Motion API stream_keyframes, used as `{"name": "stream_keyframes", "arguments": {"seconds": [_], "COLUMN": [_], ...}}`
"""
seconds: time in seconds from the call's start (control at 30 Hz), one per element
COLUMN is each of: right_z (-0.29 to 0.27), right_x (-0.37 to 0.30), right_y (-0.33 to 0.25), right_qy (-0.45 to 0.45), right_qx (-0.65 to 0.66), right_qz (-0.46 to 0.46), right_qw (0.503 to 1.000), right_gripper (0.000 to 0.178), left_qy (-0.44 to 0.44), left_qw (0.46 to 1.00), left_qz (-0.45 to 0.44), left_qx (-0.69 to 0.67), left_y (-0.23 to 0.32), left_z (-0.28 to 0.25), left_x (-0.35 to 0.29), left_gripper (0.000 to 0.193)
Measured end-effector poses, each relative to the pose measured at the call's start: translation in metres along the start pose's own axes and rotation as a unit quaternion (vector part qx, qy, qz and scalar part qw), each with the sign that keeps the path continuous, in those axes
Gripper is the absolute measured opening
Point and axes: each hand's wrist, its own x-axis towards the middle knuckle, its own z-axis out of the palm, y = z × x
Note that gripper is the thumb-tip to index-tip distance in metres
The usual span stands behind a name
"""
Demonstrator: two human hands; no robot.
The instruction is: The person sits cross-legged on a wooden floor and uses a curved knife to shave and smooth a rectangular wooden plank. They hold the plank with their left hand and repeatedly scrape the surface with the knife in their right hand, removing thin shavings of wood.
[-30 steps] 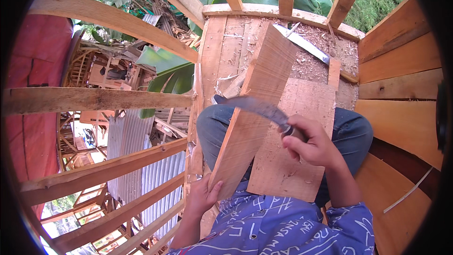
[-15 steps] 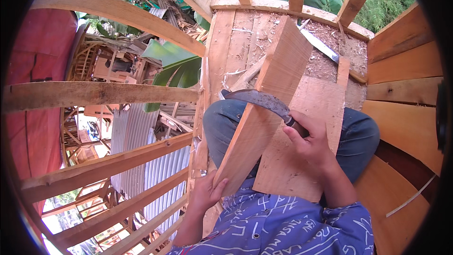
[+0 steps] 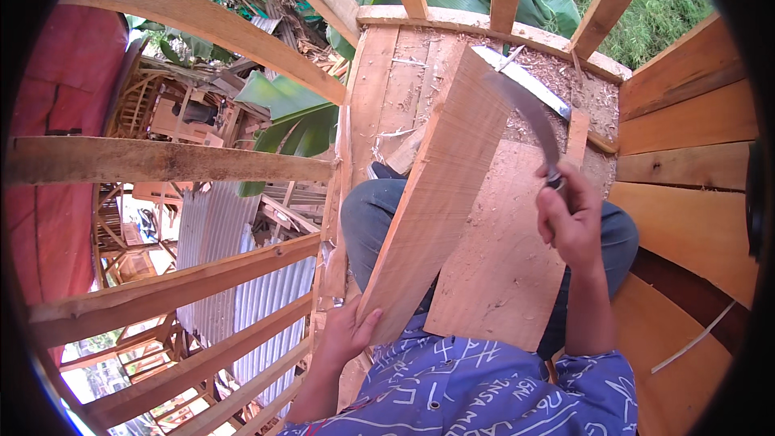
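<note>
My right hand (image 3: 571,214) is closed round the handle of a curved knife (image 3: 539,117), sickle-like, its dark blade pointing up and away to the left. The blade is slightly blurred and lies in front of the upper right side of a thick wooden plank (image 3: 440,202); whether it touches is unclear. Closed on the plank's near lower end is my left hand (image 3: 347,335), thumb on the face. The plank stands tilted on its edge, slanting away from me. A second, wide flat board (image 3: 500,266) rests across my lap, beside and partly under the plank.
Wood shavings litter the plank floor (image 3: 387,73). A long pale blade (image 3: 525,81) lies on the far floor. Slats rise along the left and far sides, with corrugated metal sheets (image 3: 214,246) below through the gaps. A board wall (image 3: 682,165) curves along my right.
My right hand has moved right with the knife; its blade has swung from lying across the plank's edge to pointing up and away. My left hand still grips the plank's near end.
</note>
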Motion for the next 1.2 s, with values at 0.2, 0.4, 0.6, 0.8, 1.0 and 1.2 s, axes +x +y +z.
{"name": "stream_keyframes", "arguments": {"seconds": [0.2,0.4,0.6,0.8,1.0,1.2], "right_z": [0.039,0.04,0.046,0.048,0.047,0.047], "right_x": [-0.005,-0.007,-0.004,-0.002,0.0,0.001], "right_y": [0.02,0.027,0.038,0.042,0.051,0.054], "right_qy": [-0.104,-0.028,-0.001,0.007,0.025,0.031], "right_qx": [-0.101,-0.208,-0.273,-0.308,-0.324,-0.341], "right_qz": [0.015,-0.107,-0.202,-0.251,-0.301,-0.322], "right_qw": [0.989,0.972,0.941,0.918,0.897,0.882], "right_gripper": [0.03,0.029,0.031,0.033,0.034,0.033], "left_qy": [0.006,-0.001,0.002,0.004,-0.006,-0.007], "left_qw": [0.999,0.999,1.0,1.0,0.998,0.999], "left_qz": [0.026,0.026,0.021,0.026,0.047,0.042], "left_qx": [0.036,0.045,0.011,0.005,0.038,0.016], "left_y": [-0.001,-0.003,-0.004,-0.003,-0.008,-0.009], "left_z": [0.004,0.003,0.002,0.003,0.001,0.003], "left_x": [-0.005,-0.006,-0.003,-0.002,-0.001,-0.002], "left_gripper": [0.025,0.024,0.023,0.023,0.022,0.022]}}
